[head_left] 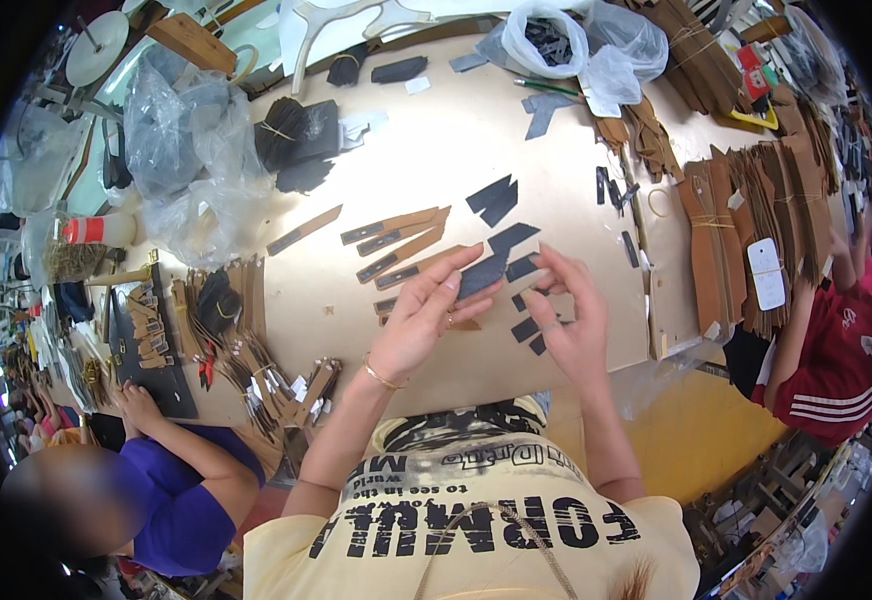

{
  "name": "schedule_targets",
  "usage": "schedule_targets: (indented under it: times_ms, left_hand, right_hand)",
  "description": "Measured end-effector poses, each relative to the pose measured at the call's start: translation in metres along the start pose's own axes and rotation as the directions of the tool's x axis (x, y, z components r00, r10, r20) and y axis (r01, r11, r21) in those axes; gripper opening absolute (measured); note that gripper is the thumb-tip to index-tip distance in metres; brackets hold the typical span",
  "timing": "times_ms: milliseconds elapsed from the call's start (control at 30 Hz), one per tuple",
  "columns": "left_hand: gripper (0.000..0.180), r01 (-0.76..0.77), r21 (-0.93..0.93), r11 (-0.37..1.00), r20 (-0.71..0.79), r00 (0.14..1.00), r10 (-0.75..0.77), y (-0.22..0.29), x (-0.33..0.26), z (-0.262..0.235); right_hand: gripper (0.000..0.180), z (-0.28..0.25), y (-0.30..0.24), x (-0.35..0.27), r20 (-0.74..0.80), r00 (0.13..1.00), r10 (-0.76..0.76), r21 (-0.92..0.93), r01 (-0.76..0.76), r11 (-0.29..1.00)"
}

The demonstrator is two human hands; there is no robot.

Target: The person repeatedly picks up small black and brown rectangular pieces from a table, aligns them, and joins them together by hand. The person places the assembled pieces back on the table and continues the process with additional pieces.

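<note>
Our left hand (422, 312) pinches a dark slanted piece (482, 278) between thumb and fingers, over the table (306, 310); our right hand (576, 312) curls half open near it, and we cannot tell whether it holds anything; small dark pieces (525, 329) lie beside that hand; tan strips (408, 220) lie beyond our left.

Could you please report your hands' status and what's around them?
Left hand: holding dark piece. Right hand: open, near small tabs. Left hand partly covers brown strips.
</note>
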State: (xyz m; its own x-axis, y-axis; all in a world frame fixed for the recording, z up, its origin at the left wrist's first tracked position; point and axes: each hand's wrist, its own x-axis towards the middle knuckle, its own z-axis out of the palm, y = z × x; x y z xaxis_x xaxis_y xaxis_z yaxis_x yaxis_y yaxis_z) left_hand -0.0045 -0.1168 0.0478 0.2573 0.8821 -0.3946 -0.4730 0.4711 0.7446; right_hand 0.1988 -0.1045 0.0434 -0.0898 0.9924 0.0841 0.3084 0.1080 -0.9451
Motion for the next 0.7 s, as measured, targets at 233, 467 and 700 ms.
schedule_targets:
  times_ms: [233,467,700]
  left_hand:
    - [0.050,-0.049,0.206,0.977,-0.059,0.996,0.062,0.021,0.027,-0.007]
    - [0.028,-0.104,0.224,0.969,-0.187,0.971,0.148,0.040,0.080,-0.030]
    - [0.032,-0.166,0.171,0.971,-0.155,0.969,0.193,0.060,0.089,-0.027]
  right_hand:
    - [0.020,0.020,-0.013,0.060,0.052,0.973,-0.223,-0.129,0.228,0.965]
    - [0.010,0.027,0.016,0.132,0.201,0.963,-0.181,-0.040,0.193,0.980]
    - [0.017,0.034,0.024,0.146,0.251,0.963,0.100,0.323,-0.181,0.929]
